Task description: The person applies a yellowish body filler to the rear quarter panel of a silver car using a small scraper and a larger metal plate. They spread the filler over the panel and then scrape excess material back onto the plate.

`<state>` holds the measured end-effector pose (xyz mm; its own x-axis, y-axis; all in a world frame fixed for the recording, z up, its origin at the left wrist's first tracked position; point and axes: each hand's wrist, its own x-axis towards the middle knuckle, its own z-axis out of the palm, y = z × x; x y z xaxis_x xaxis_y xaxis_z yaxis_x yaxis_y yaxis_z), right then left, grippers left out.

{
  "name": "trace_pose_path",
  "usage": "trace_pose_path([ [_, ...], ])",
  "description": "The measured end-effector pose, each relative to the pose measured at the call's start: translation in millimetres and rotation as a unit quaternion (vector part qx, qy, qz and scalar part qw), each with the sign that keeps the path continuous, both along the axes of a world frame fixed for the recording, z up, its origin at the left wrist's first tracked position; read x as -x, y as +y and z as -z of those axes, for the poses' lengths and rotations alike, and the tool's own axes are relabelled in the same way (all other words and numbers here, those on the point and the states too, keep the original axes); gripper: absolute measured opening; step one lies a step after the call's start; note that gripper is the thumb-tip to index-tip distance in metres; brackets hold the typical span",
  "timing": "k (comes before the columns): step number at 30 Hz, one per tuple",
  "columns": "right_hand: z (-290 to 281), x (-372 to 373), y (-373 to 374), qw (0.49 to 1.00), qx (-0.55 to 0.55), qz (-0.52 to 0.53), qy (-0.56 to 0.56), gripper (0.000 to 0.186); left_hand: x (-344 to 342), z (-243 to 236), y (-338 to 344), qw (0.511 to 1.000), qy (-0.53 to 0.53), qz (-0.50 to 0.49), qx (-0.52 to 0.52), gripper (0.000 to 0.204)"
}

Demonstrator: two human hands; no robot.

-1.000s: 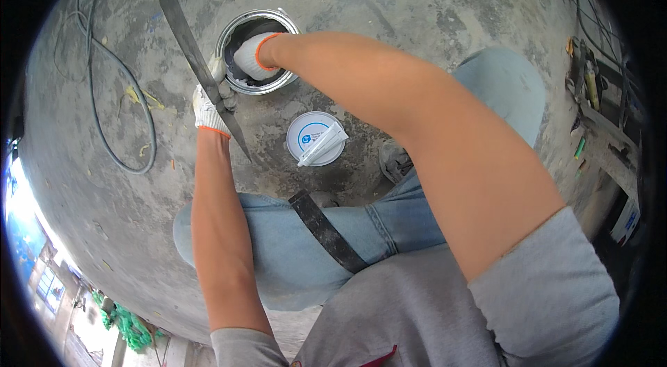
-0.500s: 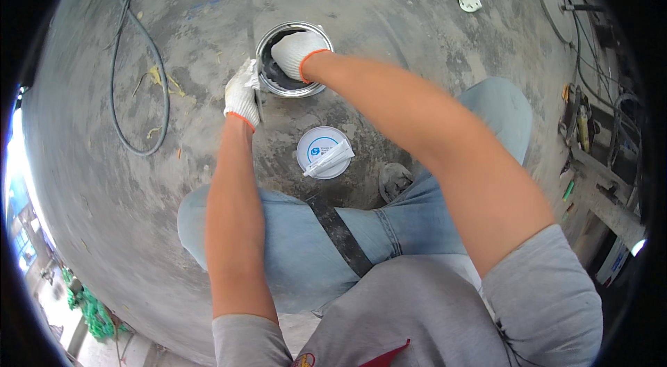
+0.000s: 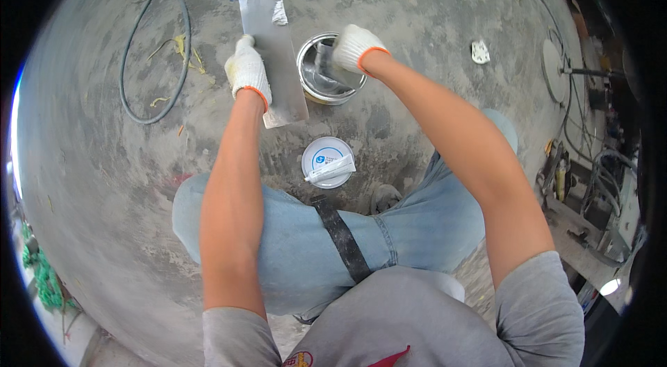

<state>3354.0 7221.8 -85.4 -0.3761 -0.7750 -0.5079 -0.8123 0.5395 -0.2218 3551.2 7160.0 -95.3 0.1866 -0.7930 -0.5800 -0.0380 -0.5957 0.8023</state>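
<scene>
My left hand (image 3: 248, 72), in a white knitted glove with an orange cuff, is closed on a long flat metal trowel blade (image 3: 281, 65). Its broad face is turned up, and a white patch (image 3: 279, 13) shows near the far end. Just right of the blade stands an open metal can (image 3: 308, 82) with dark grey stuff inside. My right hand (image 3: 353, 47), gloved alike, is closed over the can's right rim. It grips a scraper whose grey blade (image 3: 324, 60) points into the can; its handle is hidden in the glove.
Between my knees and the can, a round white lid (image 3: 318, 148) lies on the grey floor with a white tube (image 3: 330, 170) on it. A looped hose (image 3: 125, 54) lies at left, a white perforated piece (image 3: 480, 52) at right. Cables and tools (image 3: 561, 169) crowd the right edge.
My right hand has come up out of the can to its right rim, bringing the scraper blade into sight. The trowel blade in my left hand has turned from edge-on to face-up.
</scene>
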Motion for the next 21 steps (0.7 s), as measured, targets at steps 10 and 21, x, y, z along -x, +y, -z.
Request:
trace_pose_path([
  [10, -117.8, -10.1, 61.7, 0.915, 0.398, -0.059, 0.017, 0.031, 14.3, -10.5, 32.5, 0.972, 0.195, 0.041, -0.126, 0.042],
  [21, -104.0, -38.8, 53.7, 0.762, 0.519, -0.3, 0.247, 0.035, 11.4, -70.9, 58.2, 0.976, 0.215, 0.036, -0.015, 0.045],
])
